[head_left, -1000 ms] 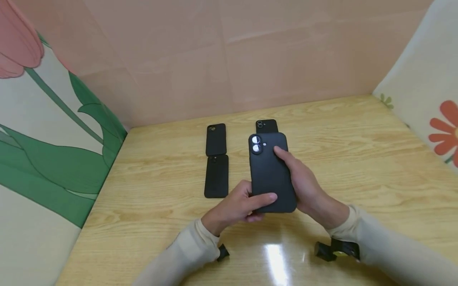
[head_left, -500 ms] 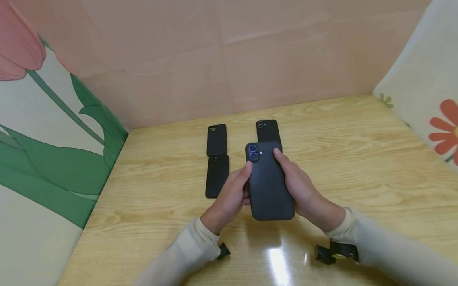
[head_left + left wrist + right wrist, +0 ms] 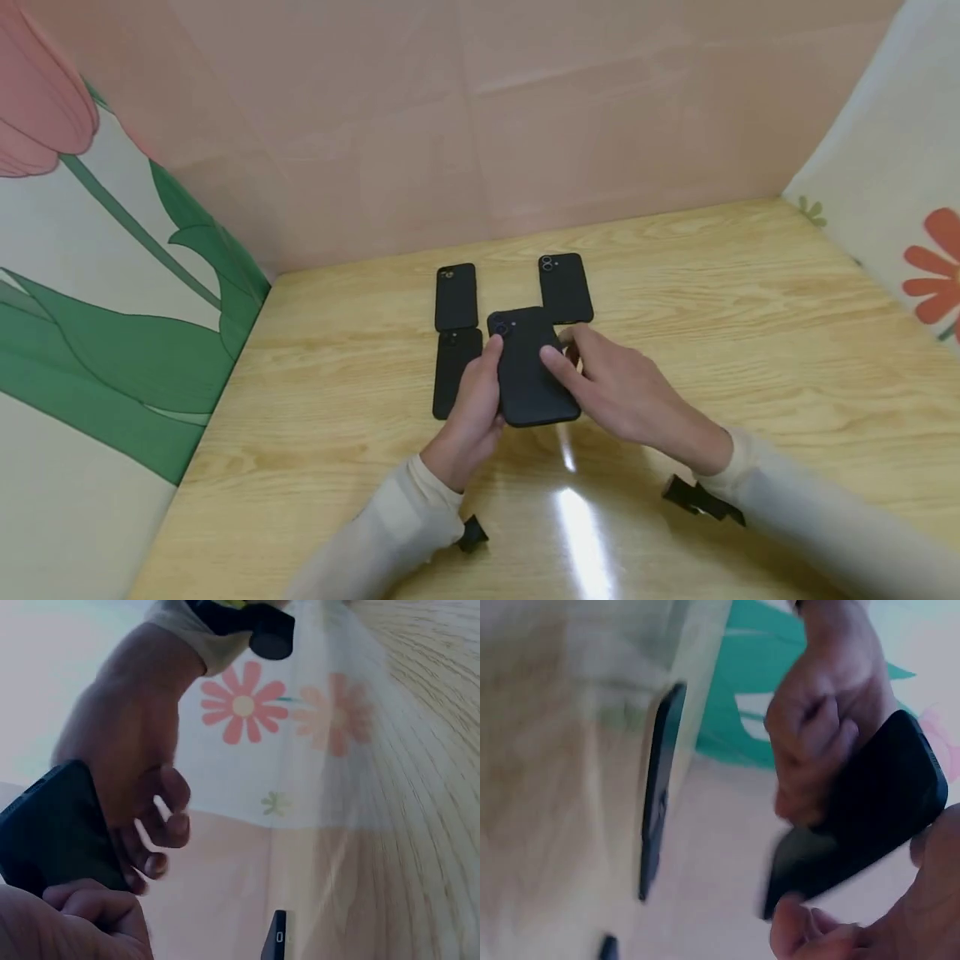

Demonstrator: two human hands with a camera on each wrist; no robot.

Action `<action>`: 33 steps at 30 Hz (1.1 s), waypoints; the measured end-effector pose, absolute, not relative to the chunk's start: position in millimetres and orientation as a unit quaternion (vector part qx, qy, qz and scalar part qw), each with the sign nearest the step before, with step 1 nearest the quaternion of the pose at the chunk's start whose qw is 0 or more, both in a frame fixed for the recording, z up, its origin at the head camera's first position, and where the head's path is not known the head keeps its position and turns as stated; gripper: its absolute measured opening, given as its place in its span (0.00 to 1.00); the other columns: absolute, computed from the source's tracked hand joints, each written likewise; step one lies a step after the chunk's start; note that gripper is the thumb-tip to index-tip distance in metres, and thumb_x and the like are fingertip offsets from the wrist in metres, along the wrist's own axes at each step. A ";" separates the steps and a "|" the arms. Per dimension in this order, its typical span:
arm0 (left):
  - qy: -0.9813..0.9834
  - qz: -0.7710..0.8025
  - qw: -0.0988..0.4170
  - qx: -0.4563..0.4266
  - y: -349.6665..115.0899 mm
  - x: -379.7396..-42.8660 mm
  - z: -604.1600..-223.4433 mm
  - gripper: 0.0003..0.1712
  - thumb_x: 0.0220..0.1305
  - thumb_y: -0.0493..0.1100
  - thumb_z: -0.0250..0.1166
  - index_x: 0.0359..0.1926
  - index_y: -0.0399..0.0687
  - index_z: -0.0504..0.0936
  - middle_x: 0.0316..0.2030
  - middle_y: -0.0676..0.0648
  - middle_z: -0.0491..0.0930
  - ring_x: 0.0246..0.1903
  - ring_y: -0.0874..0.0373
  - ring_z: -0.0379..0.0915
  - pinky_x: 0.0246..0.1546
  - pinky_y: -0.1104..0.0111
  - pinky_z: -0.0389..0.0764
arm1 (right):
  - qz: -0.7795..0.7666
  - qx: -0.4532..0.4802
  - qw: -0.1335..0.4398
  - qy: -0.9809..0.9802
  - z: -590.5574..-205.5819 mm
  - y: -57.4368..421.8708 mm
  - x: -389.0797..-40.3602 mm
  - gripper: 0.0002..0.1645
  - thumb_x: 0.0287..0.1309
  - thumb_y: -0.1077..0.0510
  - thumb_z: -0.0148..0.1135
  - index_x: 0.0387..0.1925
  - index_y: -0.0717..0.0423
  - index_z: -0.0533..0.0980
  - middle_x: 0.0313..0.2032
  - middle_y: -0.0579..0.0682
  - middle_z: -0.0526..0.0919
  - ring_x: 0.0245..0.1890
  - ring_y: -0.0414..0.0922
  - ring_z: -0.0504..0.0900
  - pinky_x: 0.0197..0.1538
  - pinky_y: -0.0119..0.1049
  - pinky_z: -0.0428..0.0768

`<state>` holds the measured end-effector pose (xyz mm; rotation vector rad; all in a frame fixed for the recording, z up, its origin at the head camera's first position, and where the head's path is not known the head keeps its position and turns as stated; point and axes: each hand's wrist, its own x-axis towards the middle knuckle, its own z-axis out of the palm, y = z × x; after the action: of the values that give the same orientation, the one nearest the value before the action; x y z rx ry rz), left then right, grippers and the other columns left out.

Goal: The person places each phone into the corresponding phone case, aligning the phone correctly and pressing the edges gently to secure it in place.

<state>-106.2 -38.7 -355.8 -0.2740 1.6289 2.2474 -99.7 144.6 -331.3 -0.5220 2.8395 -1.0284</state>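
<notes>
Presently my left grip (image 3: 472, 404) holds the black phone (image 3: 529, 379) mid-frame, long axis leaning upper-left; my right grip (image 3: 628, 385) touches its right side, pinch unclear.

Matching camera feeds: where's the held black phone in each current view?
Head: held black phone just right of and below centre.
Left wrist: held black phone at the left edge, slightly below mid-height.
Right wrist: held black phone right of centre, slanted.
Shared landmark: wood-grain table, along the right side in left wrist, left side in right wrist.
</notes>
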 end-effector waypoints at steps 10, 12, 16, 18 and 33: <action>0.517 0.810 0.244 -0.131 -39.0 -111.1 -366.4 0.25 0.80 0.54 0.39 0.33 0.47 0.75 0.13 0.58 0.65 0.11 0.69 0.52 0.12 0.78 0.53 | -0.098 -0.426 -0.192 0.879 -331.8 138.2 -85.1 0.29 0.75 0.40 0.43 0.57 0.55 0.77 0.52 0.50 0.82 0.51 0.49 0.82 0.53 0.45 0.83; 0.483 0.824 0.264 -0.130 -37.4 -110.9 -368.4 0.26 0.80 0.53 0.37 0.33 0.47 0.75 0.12 0.58 0.63 0.11 0.69 0.51 0.12 0.79 0.52 | -0.080 -0.434 -0.218 0.871 -333.7 137.5 -85.2 0.25 0.76 0.45 0.44 0.55 0.57 0.78 0.49 0.51 0.83 0.48 0.49 0.84 0.51 0.43 0.84; 0.425 0.843 0.293 -0.150 -31.9 -109.8 -372.6 0.26 0.81 0.53 0.32 0.39 0.47 0.74 0.18 0.57 0.68 0.14 0.68 0.54 0.14 0.79 0.53 | -0.057 -0.422 -0.216 0.879 -340.1 137.1 -86.4 0.18 0.68 0.52 0.59 0.52 0.59 0.78 0.45 0.51 0.84 0.44 0.47 0.84 0.44 0.39 0.85; 0.414 0.846 0.290 -0.169 -29.5 -109.1 -372.8 0.26 0.81 0.53 0.32 0.48 0.44 0.73 0.25 0.55 0.74 0.17 0.67 0.59 0.17 0.78 0.55 | -0.047 -0.419 -0.205 0.883 -343.8 136.0 -87.6 0.20 0.61 0.57 0.67 0.53 0.60 0.78 0.44 0.52 0.83 0.43 0.48 0.84 0.43 0.39 0.85; 0.460 0.859 0.031 -0.224 -38.3 -109.0 -348.8 0.07 0.62 0.34 0.50 0.33 0.50 0.61 0.23 0.54 0.58 0.22 0.60 0.54 0.29 0.69 0.55 | 0.035 -0.452 -0.191 0.871 -370.6 123.6 -85.8 0.11 0.56 0.55 0.70 0.41 0.54 0.84 0.36 0.47 0.86 0.33 0.42 0.84 0.25 0.33 0.81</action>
<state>-109.0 -38.3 -348.8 -0.6892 1.4180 2.6454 -85.8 123.6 -370.6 -1.6234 3.1284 0.1259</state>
